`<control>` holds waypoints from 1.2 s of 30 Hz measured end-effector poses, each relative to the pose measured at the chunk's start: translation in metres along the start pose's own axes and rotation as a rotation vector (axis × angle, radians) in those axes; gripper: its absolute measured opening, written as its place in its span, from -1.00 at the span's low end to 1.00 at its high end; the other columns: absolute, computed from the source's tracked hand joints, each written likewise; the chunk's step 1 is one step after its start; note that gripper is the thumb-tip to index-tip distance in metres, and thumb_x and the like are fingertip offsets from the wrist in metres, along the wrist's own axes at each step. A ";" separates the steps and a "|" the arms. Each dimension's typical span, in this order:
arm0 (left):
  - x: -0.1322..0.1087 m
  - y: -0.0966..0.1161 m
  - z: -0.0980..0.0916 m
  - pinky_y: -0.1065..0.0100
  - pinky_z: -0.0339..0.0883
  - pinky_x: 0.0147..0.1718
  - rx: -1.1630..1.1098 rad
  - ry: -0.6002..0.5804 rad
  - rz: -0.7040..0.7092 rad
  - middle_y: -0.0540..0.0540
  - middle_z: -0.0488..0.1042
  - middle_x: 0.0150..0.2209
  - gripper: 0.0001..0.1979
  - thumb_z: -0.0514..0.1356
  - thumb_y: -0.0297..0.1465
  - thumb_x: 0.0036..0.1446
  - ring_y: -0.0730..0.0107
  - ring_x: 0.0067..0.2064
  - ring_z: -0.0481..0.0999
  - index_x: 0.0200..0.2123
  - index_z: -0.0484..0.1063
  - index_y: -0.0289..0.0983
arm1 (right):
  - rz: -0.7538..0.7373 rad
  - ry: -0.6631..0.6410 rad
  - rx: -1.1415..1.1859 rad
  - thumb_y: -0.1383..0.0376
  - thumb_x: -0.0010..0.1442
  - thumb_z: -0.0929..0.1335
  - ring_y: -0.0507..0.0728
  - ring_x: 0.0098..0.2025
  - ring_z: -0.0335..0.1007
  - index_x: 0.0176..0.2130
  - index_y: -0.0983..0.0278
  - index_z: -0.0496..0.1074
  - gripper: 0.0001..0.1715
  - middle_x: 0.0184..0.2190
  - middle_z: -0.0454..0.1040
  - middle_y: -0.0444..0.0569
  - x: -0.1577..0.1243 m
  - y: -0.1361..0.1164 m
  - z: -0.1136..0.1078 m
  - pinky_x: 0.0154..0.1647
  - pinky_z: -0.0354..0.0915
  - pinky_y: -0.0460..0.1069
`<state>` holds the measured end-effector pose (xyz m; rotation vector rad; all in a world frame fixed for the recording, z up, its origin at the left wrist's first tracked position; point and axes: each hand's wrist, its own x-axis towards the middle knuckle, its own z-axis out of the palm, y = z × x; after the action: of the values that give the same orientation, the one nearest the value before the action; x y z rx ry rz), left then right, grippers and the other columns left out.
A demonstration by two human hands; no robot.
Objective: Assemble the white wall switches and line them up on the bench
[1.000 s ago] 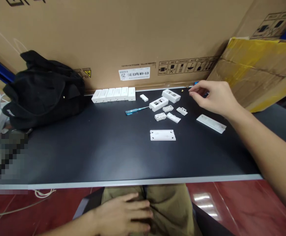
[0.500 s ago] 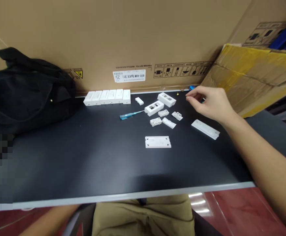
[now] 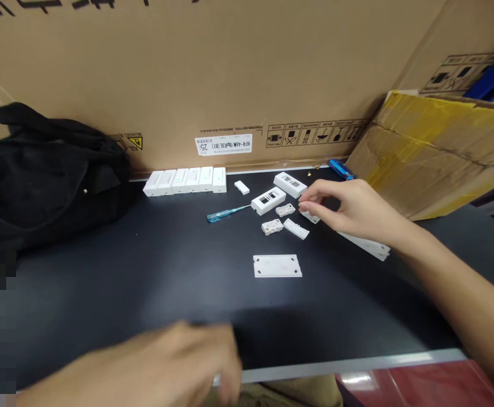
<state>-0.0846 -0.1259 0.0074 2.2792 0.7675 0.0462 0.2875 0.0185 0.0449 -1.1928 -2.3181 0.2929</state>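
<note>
My right hand [image 3: 342, 208] is above the right side of the loose parts, thumb and fingertips brought together in a pinch. Whatever may be between them is too small to make out. Just under the fingers lies a small white plastic piece [image 3: 311, 217], partly covered. A white rectangular housing with openings [image 3: 290, 184] sits right beside the fingertips, and a similar housing [image 3: 268, 200] lies to its left. My left hand [image 3: 179, 362] is smeared by motion over the table's front edge, its fingers unclear. Nearest to it is a flat white plate with corner holes [image 3: 277, 265].
Small white parts [image 3: 272, 227] lie mid-table. A blue screwdriver [image 3: 224, 214] points at a housing. White units [image 3: 187, 180] stand in a row at the back. A black bag [image 3: 52, 175] is left, a taped carton [image 3: 433, 152] right, a blue tool [image 3: 341, 169] beside it.
My right hand has moved left and toward me, onto the small white parts. My left hand has come up from below the table edge. The view has tilted up slightly.
</note>
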 end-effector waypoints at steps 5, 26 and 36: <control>0.108 -0.026 -0.047 0.27 0.49 -0.08 0.189 0.424 0.200 -0.15 0.52 -0.05 -0.77 0.00 -0.49 0.46 0.29 -0.08 0.56 0.01 0.42 -0.20 | -0.153 -0.279 -0.066 0.25 0.35 0.31 0.11 -0.37 0.48 -0.27 0.21 0.49 -0.82 -0.36 0.59 -0.06 0.015 -0.005 0.004 -0.34 0.27 -0.03; 0.151 -0.050 -0.057 0.37 0.22 -0.41 0.249 0.438 0.047 0.08 0.40 -0.42 -0.84 0.17 -0.25 0.40 0.40 -0.43 0.44 -0.04 0.41 -0.17 | -0.221 -0.184 -0.027 0.32 0.38 0.32 0.10 -0.38 0.48 -0.23 0.20 0.55 -0.81 -0.34 0.61 -0.07 0.007 0.001 0.014 -0.33 0.30 -0.02; 0.153 -0.050 -0.057 0.37 0.18 -0.43 0.266 0.434 0.040 0.09 0.35 -0.42 -0.83 0.18 -0.25 0.39 0.41 -0.46 0.39 -0.03 0.40 -0.16 | -0.209 -0.092 -0.180 0.33 0.35 0.31 0.13 -0.35 0.49 -0.23 0.21 0.57 -0.78 -0.30 0.65 -0.03 0.006 0.011 0.014 -0.30 0.30 0.00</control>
<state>0.0012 0.0202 -0.0108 2.5742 0.9962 0.4975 0.2845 0.0305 0.0305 -1.0251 -2.5692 0.0669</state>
